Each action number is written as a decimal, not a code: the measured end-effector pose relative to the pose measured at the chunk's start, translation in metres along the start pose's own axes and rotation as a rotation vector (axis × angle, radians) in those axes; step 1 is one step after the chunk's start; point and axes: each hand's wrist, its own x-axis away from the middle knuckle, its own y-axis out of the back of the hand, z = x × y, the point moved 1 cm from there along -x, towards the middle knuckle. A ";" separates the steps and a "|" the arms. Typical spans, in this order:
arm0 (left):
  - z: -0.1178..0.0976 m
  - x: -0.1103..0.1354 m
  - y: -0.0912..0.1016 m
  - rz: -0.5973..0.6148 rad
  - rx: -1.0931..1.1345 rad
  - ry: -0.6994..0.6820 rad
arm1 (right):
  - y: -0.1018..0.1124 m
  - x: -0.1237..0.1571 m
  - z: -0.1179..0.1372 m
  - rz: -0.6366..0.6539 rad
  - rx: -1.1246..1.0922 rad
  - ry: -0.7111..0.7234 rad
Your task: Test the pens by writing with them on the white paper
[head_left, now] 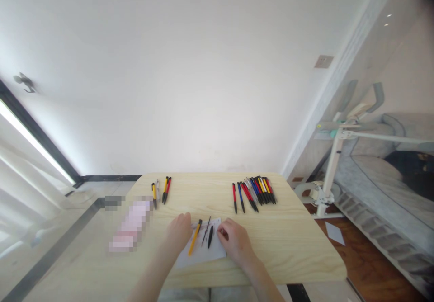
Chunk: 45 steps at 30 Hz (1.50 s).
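A white sheet of paper (200, 257) lies on the table in front of me. On it rest a yellow pen barrel (194, 241), a thin dark pen refill (205, 232) and a black pen grip section (210, 237), apart from one another. My left hand (180, 230) is closed at the paper's upper left edge; whatever its curled fingers hold is hidden. At the right edge of the sheet, my right hand (235, 238) has thumb and fingertips pinched together. Anything between them is too small to make out.
Several pens (261, 190) in mixed colours lie at the table's back right. A smaller group (166, 190) lies back left, near a blurred pink-white patch (130, 227). The wooden table (288, 252) stands against a white wall; exercise equipment (334, 166) and a sofa (369, 175) are right.
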 end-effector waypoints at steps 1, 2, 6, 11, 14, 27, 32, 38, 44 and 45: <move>0.000 0.000 0.000 -0.002 -0.002 -0.004 | 0.000 0.000 0.000 -0.002 0.008 -0.002; 0.000 0.000 0.000 -0.003 -0.003 -0.008 | 0.000 0.001 0.001 -0.002 0.015 -0.002; 0.000 0.000 -0.002 -0.005 -0.017 -0.019 | -0.001 0.002 -0.001 -0.021 0.021 0.000; -0.001 -0.001 0.000 0.006 -0.047 -0.035 | -0.003 0.003 -0.004 -0.063 0.007 0.025; -0.004 -0.001 0.003 0.017 -0.064 -0.062 | -0.003 0.004 -0.004 -0.082 0.013 0.033; -0.010 0.006 0.013 -0.003 0.047 -0.130 | -0.004 0.007 -0.002 -0.144 0.054 0.065; -0.023 0.006 0.018 0.011 0.158 -0.218 | -0.005 0.005 -0.003 -0.121 0.062 0.048; -0.022 0.003 0.019 0.011 0.250 -0.267 | -0.003 0.006 -0.002 -0.111 0.067 0.048; 0.000 0.008 0.023 -0.074 0.329 -0.223 | -0.002 0.005 -0.001 -0.105 0.053 0.044; 0.001 0.010 0.021 -0.072 0.295 -0.200 | -0.002 0.005 -0.002 -0.099 0.053 0.042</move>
